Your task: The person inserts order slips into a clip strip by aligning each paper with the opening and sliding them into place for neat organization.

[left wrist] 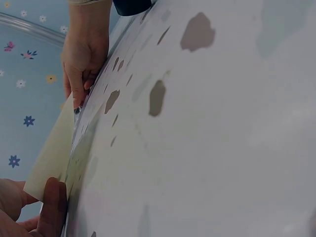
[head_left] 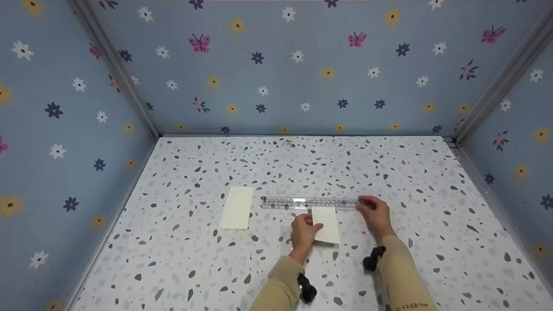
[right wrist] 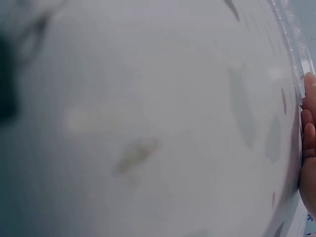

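Note:
A long, narrow clear plastic strip (head_left: 298, 202) with a row of round shapes along it lies crosswise on the table. Thumb and fingers of my right hand (head_left: 376, 214) pinch its right end; in the right wrist view that hand (right wrist: 308, 148) shows only at the edge, beside the strip (right wrist: 292, 39). My left hand (head_left: 304, 233) pinches a pale yellow paper sheet (head_left: 327, 226) by its left side, thumb on top. The sheet's far edge meets the strip. In the left wrist view the paper (left wrist: 52, 153) tilts up from the table, its near end in my fingers.
A second pale yellow paper (head_left: 237, 207) lies flat to the left of the strip. The speckled white table (head_left: 173, 259) is bounded by flowered blue panels (head_left: 285, 86) at the back and both sides. Each wrist wears a black camera mount (head_left: 307, 288).

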Tool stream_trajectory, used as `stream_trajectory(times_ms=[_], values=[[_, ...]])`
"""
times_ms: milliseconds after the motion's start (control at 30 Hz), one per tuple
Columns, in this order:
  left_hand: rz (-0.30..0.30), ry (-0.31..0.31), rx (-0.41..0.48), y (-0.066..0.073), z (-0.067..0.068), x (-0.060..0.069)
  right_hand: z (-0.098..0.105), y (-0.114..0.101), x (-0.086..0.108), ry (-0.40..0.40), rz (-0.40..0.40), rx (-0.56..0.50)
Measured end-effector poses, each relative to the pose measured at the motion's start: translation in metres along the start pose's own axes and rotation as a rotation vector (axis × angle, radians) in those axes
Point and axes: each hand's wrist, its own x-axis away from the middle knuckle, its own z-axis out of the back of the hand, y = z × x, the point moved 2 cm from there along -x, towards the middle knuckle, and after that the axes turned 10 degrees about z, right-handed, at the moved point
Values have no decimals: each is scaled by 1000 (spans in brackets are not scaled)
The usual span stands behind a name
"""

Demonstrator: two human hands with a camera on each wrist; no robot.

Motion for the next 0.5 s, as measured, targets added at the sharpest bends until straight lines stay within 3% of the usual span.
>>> stream_trajectory(times_ms=[500], values=[[15,-5,-24,0,-5,0,-2,2,-2,13,-1,60]])
